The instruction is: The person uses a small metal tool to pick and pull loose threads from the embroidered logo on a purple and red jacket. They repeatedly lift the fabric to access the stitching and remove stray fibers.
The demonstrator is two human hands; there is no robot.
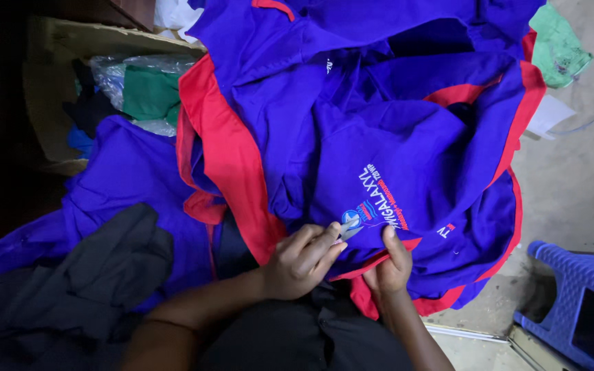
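Head view: at six o'clock, the left hand (304, 260) pinches something small against the embroidered badge (353, 221) of a blue and red garment (379, 137) heaped toward twelve. The right hand (390, 264) grips the cloth's red edge, thumb on top. This looks like trimming around the stitching, and it calls for taut cloth and small, careful motions. A blue stool (575, 295) stands at four o'clock.

Blue shirt (379, 137) with red trim and pale embroidered badge; green cloth (558, 45) at one o'clock; blue stool (572, 302) at four.
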